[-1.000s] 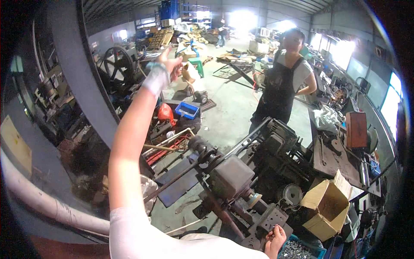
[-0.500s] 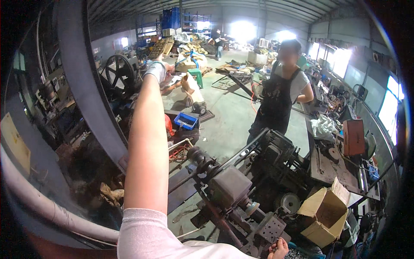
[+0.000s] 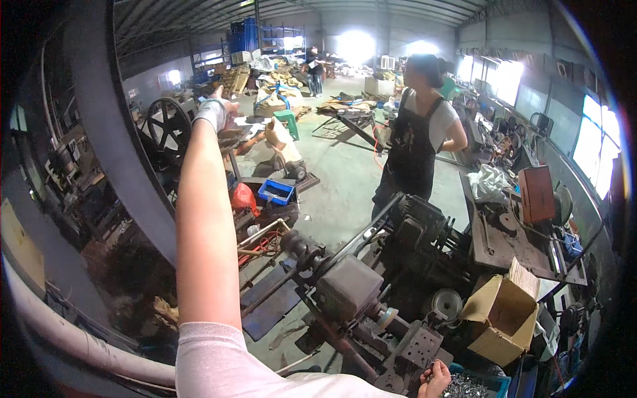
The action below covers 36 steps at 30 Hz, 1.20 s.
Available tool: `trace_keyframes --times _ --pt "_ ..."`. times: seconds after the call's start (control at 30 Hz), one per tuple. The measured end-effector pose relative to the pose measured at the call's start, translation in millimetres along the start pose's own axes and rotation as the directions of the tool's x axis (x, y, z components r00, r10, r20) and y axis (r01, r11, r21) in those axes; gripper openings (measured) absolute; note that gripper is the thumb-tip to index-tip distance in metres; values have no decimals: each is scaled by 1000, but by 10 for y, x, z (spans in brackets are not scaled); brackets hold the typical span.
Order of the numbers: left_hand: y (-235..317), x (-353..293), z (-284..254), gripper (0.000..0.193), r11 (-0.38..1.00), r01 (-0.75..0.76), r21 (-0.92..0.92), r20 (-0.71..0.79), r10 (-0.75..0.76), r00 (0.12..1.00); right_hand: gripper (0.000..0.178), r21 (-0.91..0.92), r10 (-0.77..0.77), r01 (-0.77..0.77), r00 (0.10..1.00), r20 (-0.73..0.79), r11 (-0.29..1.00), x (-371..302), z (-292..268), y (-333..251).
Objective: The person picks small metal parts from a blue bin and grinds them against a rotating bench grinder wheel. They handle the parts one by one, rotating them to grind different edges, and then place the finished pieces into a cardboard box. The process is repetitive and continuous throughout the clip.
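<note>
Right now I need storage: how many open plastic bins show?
2 clearly: blue bin beyond the machine, teal bin beside the right hand; more may be hidden.

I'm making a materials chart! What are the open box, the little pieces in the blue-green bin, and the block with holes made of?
Open box: probably cardboard, matt brown, with bent flaps.
Little pieces: likely metal, since they glint silvery-grey.
Block with holes: seems metal too, dull dark grey, with round holes; which metal, I can't tell.
</note>
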<state>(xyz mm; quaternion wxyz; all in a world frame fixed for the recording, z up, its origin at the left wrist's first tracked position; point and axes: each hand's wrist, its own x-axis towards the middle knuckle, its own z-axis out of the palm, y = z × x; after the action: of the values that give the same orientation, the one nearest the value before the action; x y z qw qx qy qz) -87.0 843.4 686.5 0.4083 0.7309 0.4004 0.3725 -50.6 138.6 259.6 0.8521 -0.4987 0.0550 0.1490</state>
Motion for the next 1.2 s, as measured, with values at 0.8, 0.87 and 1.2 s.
trace_keyframes --times 0.8,0.87,1.2 --pt "-135 274 260 81 994 36 100 -68 -29 997 26 -179 -7 -54 946 -325 982 -24 427 -128" --pt "-125 299 276 83 988 117 101 -84 -109 990 20 -111 -17 -21 944 -330 994 -85 514 -181" --pt "121 333 143 82 990 75 -123 -56 -82 995 15 -33 -20 9 933 -360 999 -87 515 -162"
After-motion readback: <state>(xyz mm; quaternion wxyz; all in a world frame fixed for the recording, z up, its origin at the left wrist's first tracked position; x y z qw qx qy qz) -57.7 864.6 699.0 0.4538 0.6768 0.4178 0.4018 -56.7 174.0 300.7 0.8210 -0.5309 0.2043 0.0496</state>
